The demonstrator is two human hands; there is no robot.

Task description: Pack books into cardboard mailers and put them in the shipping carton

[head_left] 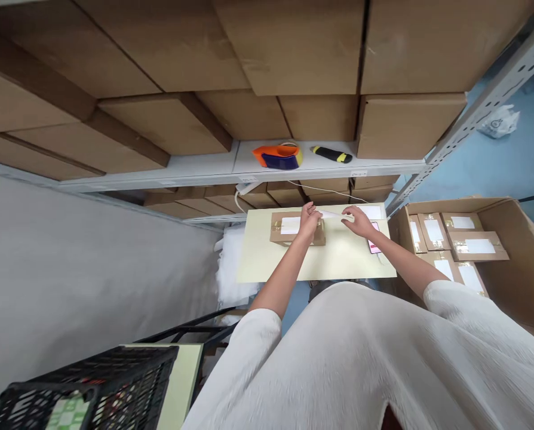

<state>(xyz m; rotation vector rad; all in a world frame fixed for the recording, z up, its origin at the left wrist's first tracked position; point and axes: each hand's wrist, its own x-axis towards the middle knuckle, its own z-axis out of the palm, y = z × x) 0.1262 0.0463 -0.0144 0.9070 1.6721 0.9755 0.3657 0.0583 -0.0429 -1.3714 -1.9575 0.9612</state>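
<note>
Head view, from my remote seat: a black crate (92, 382) sits low at left. On the pale table (338, 263) my left hand (309, 222) rests on a small taped parcel (294, 229), pinching one end of a white strip (334, 215); my right hand (359, 221) pinches the other. Rightward, an open carton (513, 263) holds similar parcels.

Loose white crinkle-textured garment, elbow-length sleeves, forearms and both hands bare of gloves.

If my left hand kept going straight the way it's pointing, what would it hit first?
Probably the white cable at the far edge of the pale yellow table. The left hand points up-image from the small labelled cardboard box; depth is unclear.
</note>
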